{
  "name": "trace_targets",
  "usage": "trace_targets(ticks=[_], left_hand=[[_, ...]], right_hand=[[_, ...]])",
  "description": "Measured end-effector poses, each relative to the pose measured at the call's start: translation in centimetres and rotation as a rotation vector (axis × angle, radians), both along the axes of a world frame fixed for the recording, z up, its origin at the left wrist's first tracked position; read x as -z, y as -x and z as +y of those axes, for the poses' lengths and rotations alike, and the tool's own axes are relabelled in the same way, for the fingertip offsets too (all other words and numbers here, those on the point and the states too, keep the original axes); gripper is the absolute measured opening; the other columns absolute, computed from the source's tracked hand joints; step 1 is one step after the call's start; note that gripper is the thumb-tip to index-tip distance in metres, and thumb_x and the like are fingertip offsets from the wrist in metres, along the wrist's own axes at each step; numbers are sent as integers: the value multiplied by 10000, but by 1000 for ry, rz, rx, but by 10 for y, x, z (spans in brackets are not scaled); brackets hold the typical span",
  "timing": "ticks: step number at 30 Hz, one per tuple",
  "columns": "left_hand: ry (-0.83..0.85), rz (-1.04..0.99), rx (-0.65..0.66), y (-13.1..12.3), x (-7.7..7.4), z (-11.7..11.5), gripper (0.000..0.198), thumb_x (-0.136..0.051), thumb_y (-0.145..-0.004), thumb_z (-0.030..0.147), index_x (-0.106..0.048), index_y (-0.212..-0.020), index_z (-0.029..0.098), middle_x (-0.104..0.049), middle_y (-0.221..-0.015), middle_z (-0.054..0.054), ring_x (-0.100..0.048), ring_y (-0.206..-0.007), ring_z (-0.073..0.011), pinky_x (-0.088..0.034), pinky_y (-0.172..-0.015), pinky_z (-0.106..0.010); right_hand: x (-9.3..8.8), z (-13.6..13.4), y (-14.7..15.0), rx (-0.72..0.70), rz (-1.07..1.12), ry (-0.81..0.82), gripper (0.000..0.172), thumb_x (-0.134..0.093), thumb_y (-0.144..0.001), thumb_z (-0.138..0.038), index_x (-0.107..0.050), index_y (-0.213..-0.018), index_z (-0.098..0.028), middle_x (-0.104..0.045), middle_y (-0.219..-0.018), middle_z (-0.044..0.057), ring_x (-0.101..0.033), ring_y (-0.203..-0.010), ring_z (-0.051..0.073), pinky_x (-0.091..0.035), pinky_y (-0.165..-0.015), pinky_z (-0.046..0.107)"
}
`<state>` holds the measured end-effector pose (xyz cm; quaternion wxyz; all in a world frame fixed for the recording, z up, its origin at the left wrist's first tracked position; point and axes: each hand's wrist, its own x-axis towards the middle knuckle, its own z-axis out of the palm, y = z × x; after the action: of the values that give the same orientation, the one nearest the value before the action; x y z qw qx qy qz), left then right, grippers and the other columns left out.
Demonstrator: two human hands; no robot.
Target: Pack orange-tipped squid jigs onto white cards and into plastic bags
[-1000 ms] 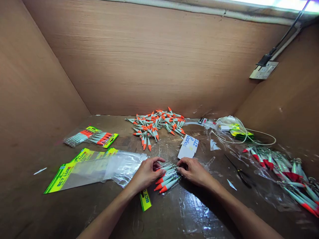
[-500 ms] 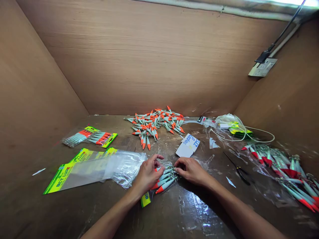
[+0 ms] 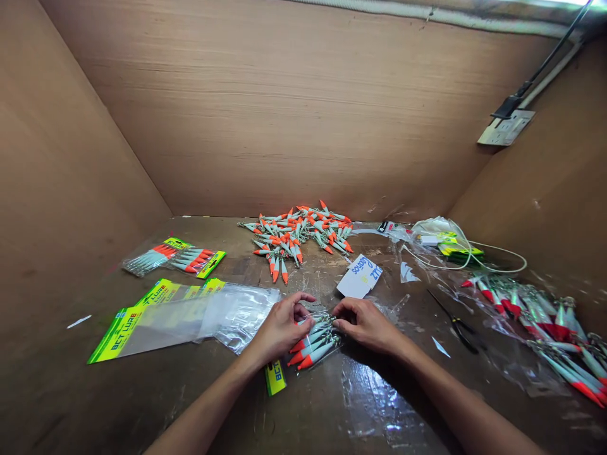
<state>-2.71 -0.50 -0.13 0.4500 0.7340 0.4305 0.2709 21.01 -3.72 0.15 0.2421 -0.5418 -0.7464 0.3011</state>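
Brown panel walls (image 3: 284, 114) box in a dark desk (image 3: 213, 404), and centre stage we have a clear bag of orange-tipped lures (image 3: 317, 354), lying right between the two hands; its yellow-green header (image 3: 275, 377) pokes out beside the left wrist, "BCT" showing. Right hand (image 3: 364, 323): thumb and index pinched on the metal-ring ends of those lures; left hand (image 3: 282, 325): thumb over the bag, index arched above it, and whether that grip is clenched on the plastic I can't tell!

Over to the left, a fan of flat packets (image 3: 161, 322), the front one reading "BCT LURE" loud and clear, BCT in black, LURE in red; behind them, two filled packs (image 3: 192, 259), their header lettering too small to read surely. Up against the back wall, a pile of loose lures (image 3: 296, 234); nearer the right hand, a white card (image 3: 359, 276) with blue handwriting, upside down from here and hard to make out; farther right, slim pliers (image 3: 459, 332), then a heap of red-tipped lures (image 3: 540, 309) amid clear plastic.
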Motion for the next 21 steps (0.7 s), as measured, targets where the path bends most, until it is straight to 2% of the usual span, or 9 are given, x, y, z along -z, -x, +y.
trace_targets(ticks=[5, 9, 14, 18, 21], left_hand=[[-5, -21, -36, -1, 1, -2, 346, -636, -823, 251, -574, -1162, 216, -699, -774, 12, -628, -697, -156, -438, -641, -239], [24, -67, -32, 0, 4, -1, 338, -644, -833, 259, -562, -1158, 220, -695, -780, 16, -627, -697, -149, -440, -636, -237], [107, -131, -27, 1, 8, 2, 368, -673, -826, 274, -559, -1169, 202, -694, -787, 1, -628, -661, -141, -440, -610, -234], [105, -146, -6, -1, 5, 1, 379, -687, -820, 266, -563, -1173, 202, -696, -789, -4, -632, -686, -144, -447, -636, -237], [92, -140, 10, -3, 0, -1, 392, -679, -822, 260, -557, -1191, 205, -703, -797, -7, -636, -713, -153, -451, -646, -241]], right_hand=[[1, 0, 0, 3, -31, -45, 123, -642, -832, -242, -710, -929, -210, -719, -873, 22, -619, -785, 175, -422, -692, 252], [0, 1, -1, 11, 8, -15, 131, -661, -823, -258, -712, -929, -202, -712, -834, 12, -606, -748, 161, -408, -663, 247], [5, 5, -9, 0, 259, 235, 279, -684, -831, -371, -734, -1015, -167, -731, -856, 35, -619, -740, 160, -432, -658, 248], [16, 10, -13, 54, 436, 448, 382, -666, -837, -496, -734, -845, -120, -692, -670, 34, -543, -542, 110, -368, -528, 216], [20, 11, -12, 26, 503, 537, 434, -698, -797, -549, -727, -817, -117, -652, -574, 13, -484, -466, 85, -313, -483, 202]])
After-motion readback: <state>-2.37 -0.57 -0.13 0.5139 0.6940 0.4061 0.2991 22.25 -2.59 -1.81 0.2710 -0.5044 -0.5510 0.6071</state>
